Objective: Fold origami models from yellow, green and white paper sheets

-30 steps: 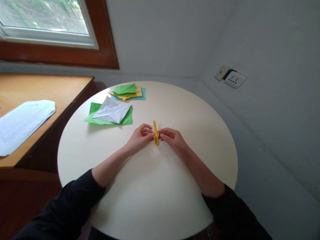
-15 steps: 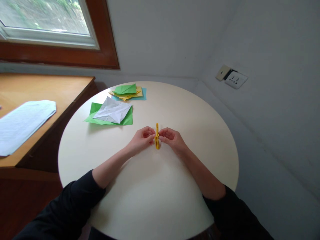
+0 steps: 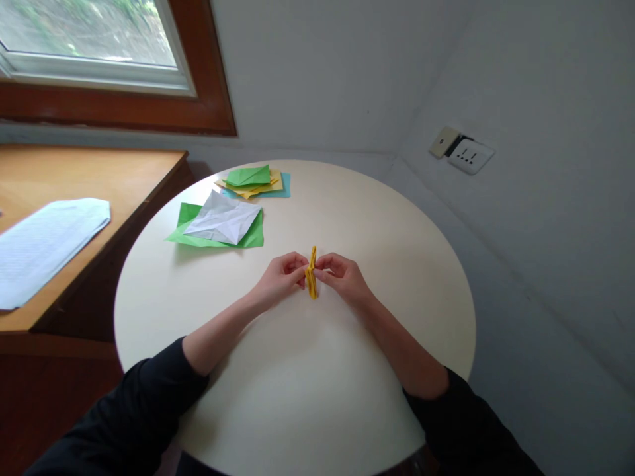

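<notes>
A small folded yellow paper [image 3: 312, 284] stands edge-on over the middle of the round white table [image 3: 307, 383], its layers showing as narrow stripes. My left hand [image 3: 284, 277] pinches it from the left between thumb and fingers. From the right side, my right hand [image 3: 343, 276] pinches the same paper, its thumb and fingertips close to the left hand's. Its upper end sticks up as a thin strip above the fingertips, and the thicker lower end hangs below them. The fingertips hide part of its middle.
A crumpled white sheet [image 3: 225, 219] lies on a green sheet [image 3: 254, 233] at the table's far left. Behind them is a pile of green folded paper [image 3: 249, 175], yellow and blue sheets. A wooden desk [image 3: 133, 173] with written papers [image 3: 54, 244] stands left; a wall socket [image 3: 470, 156] is right.
The folded yellow paper has tilted slightly, its top leaning a little to the right. Both hands keep their hold in almost the same place.
</notes>
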{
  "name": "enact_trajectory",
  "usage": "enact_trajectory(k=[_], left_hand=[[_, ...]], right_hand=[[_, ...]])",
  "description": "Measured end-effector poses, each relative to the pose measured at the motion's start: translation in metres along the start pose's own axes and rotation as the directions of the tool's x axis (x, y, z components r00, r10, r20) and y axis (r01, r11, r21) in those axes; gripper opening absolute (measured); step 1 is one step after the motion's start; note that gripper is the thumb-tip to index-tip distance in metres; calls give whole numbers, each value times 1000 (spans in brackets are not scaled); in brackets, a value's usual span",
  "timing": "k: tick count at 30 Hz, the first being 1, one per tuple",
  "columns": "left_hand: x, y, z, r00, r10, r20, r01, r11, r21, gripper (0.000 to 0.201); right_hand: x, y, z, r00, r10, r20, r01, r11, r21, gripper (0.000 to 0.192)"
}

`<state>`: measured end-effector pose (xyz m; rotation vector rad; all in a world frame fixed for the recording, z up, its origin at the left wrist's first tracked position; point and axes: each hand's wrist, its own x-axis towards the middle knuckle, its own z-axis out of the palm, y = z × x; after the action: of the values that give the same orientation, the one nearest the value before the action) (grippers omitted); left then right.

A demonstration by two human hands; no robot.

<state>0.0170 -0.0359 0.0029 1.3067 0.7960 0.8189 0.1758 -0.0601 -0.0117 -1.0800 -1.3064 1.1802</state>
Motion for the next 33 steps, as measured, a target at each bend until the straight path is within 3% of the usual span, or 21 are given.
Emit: enact_trajectory(k=[15,22,33], left_hand=[[2,-4,-5,997,14,81,-3,992,-125,30],[1,-2,-6,995,-24,92,42,980,-193,26],[0,-3,-6,996,30,90,-28,999,-19,23]], right_hand=[[1,1,-1,997,-48,-64,44,997,-56,26],[0,-1,-3,993,-6,-114,0,999,-54,24],[-2,-5,-3,995,46,-92,-50,998,-43,24]])
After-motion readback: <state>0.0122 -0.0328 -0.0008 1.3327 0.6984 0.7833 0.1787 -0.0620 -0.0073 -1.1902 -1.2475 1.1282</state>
